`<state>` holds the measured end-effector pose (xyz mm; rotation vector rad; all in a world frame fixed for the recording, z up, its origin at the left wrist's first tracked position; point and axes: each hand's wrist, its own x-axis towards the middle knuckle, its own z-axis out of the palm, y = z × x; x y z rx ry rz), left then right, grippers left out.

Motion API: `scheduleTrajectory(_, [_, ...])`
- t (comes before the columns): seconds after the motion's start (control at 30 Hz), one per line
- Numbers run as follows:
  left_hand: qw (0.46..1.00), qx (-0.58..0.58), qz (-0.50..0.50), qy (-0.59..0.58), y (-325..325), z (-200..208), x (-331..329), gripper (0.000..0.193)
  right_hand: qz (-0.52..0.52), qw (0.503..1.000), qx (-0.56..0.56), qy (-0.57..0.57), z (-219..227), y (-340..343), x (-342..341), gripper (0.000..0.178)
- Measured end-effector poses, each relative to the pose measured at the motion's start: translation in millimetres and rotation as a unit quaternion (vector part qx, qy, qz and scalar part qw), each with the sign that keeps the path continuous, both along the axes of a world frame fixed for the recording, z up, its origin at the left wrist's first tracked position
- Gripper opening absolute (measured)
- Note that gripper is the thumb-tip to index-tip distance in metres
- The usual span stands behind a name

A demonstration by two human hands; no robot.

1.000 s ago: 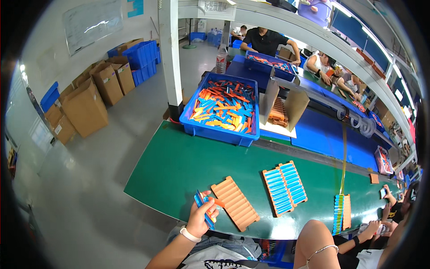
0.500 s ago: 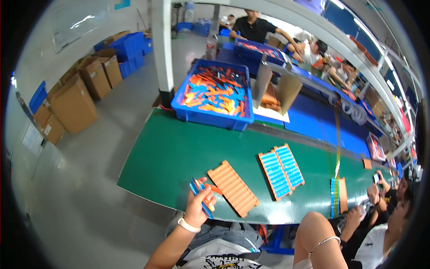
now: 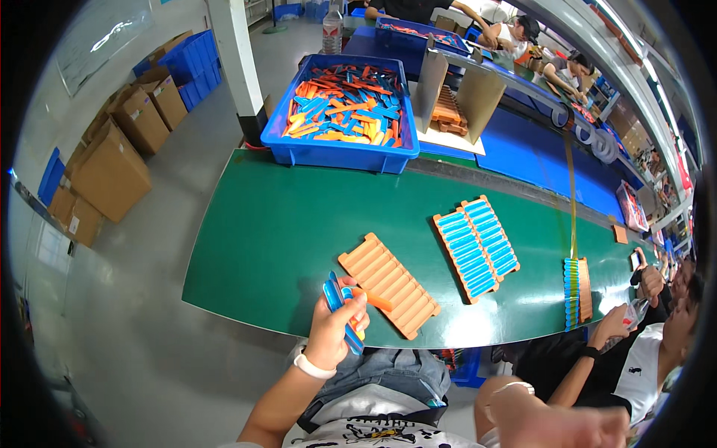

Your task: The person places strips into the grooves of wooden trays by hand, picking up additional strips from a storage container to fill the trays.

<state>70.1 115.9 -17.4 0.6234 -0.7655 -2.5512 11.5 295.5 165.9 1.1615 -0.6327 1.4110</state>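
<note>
My left hand (image 3: 337, 322) is closed round several flat plastic strips (image 3: 333, 293), blue ones and an orange one, at the table's near edge. The orange strip (image 3: 373, 299) sticks out from the fingers over an orange slotted tray (image 3: 392, 287), whose grooves hold nothing. To its right lie two joined orange trays filled with blue strips (image 3: 478, 246). My right hand (image 3: 560, 427) is low at the right, off the table, smeared by motion. Its fingers cannot be made out; a bracelet shows at the wrist.
A blue bin (image 3: 340, 153) heaped with orange and blue strips stands at the table's far side, beside a cardboard holder (image 3: 478, 101) with stacked trays. A taped strip-filled tray (image 3: 571, 295) lies at the right, near a co-worker's hands (image 3: 616, 325). A white post (image 3: 237, 67) rises behind.
The view has tilted down and shifted. My left hand still grips the strips beside the tray. My right hand has come into view, blurred, where the bent arm was before.
</note>
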Motion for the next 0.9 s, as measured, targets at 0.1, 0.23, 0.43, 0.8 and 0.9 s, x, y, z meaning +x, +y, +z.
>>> scheduleTrajectory(0.1, [0.999, 0.009, -0.042, -0.004, 16.5, 10.3, -1.9, 0.033, -0.101, 0.934, 0.248, -0.237, -82.2, 1.9, -23.4, 0.021])
scheduleTrajectory(0.23, [0.994, 0.029, -0.1, 0.019, 28.2, 9.3, 6.2, 0.037, 0.237, 0.626, 0.541, -0.509, -136.4, -11.2, -37.2, 0.037])
scheduleTrajectory(0.43, [0.981, 0.05, -0.175, 0.066, 48.4, 11.1, 7.1, 0.041, 0.278, 0.647, 0.549, -0.45, -173.2, 2.4, -30.0, 0.031])
scheduleTrajectory(0.8, [0.978, 0.154, -0.138, -0.025, 42.4, 1.7, 25.3, 0.025, 0.116, 0.472, 0.654, -0.579, -156.4, 22.0, -72.0, 0.013])
scheduleTrajectory(0.9, [0.984, 0.118, -0.13, -0.044, 36.6, 0.4, 26.7, 0.024, 0.09, 0.398, 0.676, -0.614, -159.9, 21.6, -76.3, 0.017])
